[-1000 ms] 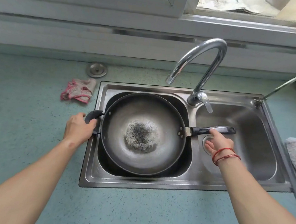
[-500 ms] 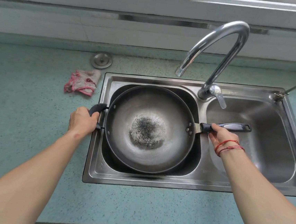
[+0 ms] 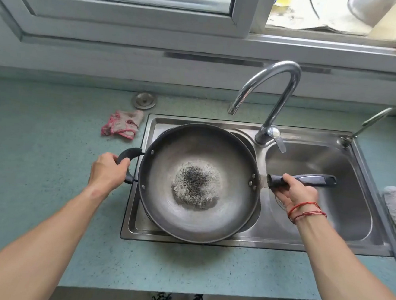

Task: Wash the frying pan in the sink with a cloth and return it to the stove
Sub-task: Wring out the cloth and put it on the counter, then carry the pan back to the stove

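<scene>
Lifted since a moment ago, the frying pan (image 3: 198,181) now sits higher over the left sink (image 3: 134,218) basin. My left hand (image 3: 106,173) fingers curl closed around its loop handle (image 3: 128,157); my right hand (image 3: 295,192) fingers grip the long handle (image 3: 310,179).

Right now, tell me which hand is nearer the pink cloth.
Left. The left hand grips the pan's loop handle, just below the cloth on the counter. The right hand holds the long handle, across the pan over the right basin.
</scene>
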`<state>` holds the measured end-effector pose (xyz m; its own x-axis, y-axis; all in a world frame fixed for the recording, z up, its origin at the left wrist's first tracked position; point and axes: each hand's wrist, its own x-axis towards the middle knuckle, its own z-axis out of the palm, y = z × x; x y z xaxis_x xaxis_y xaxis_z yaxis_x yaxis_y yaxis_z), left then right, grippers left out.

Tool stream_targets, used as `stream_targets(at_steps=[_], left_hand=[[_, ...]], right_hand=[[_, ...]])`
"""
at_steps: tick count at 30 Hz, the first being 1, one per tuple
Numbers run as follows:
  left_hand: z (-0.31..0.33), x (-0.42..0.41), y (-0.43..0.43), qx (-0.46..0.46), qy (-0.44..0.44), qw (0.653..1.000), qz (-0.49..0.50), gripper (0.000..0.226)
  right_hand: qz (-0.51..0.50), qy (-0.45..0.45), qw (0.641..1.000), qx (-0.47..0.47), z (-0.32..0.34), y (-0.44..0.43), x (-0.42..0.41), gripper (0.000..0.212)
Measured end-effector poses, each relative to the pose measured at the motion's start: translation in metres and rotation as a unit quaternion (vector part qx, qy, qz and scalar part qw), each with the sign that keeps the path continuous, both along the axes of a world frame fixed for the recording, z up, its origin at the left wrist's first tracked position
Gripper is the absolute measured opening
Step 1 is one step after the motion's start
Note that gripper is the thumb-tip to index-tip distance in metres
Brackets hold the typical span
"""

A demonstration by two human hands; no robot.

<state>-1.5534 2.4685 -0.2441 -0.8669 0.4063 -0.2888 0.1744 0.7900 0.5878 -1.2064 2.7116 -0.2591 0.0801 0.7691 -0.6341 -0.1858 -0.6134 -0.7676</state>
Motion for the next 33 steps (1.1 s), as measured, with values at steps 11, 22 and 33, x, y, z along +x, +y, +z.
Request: stream_targets(at_steps=[11, 22, 33], left_hand=[[0.063, 0.015, -0.044, 0.097, 0.06, 0.993, 0.04, 0.029], [0.114, 0.009, -0.093, 0.152, 0.139, 0.973, 0.102, 0.037], [0.165, 0.008, -0.168, 0.218, 0.18, 0.93, 0.235, 0.035]], right_hand=[[0.015, -0.005, 0.996, 0.083, 0.08, -0.043, 0.004, 0.011], [0.058, -0.009, 0.989, 0.133, 0.138, -0.066, -0.02, 0.011], [0.129, -0.049, 0.958, 0.25, 0.204, -0.087, -0.083, 0.018]])
